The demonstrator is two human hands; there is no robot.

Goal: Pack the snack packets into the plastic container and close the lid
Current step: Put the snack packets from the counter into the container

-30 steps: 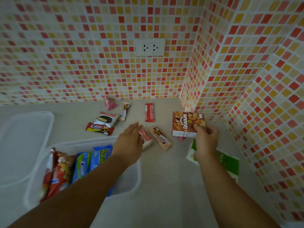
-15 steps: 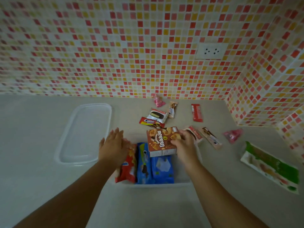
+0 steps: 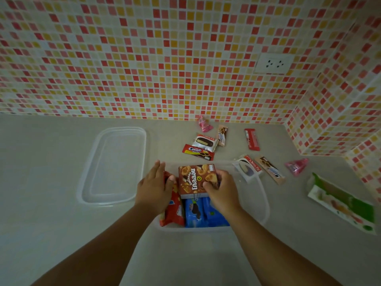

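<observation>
- Half a second ago your right hand held the brown snack box above the far end of the plastic container; now the box sits lower, over the blue packets, and your fingers are still curled round its right edge.
- Your left hand has stayed at the container's left side, fingers straight and loosely spread, the thumb touching the red packet.
- The container stands on the grey counter right in front of you, open; the red packet stands on edge along its left wall and the blue packets lie beside it.
- The box is flat, rectangular cardboard, printed with ring-shaped biscuits and white lettering.
- The container is clear, thin plastic with rounded corners; its lid is the same clear plastic and lies flat, just to the left.
- Beyond the container loose wrappers are scattered: a white chocolate-pie packet, a red biscuit bar touching it, a red stick, another pie packet against the far right rim, and a pink sweet.
- A glossy green and white pack lies well to the right.
- The wall is small square mosaic tile in red, orange and cream.
</observation>
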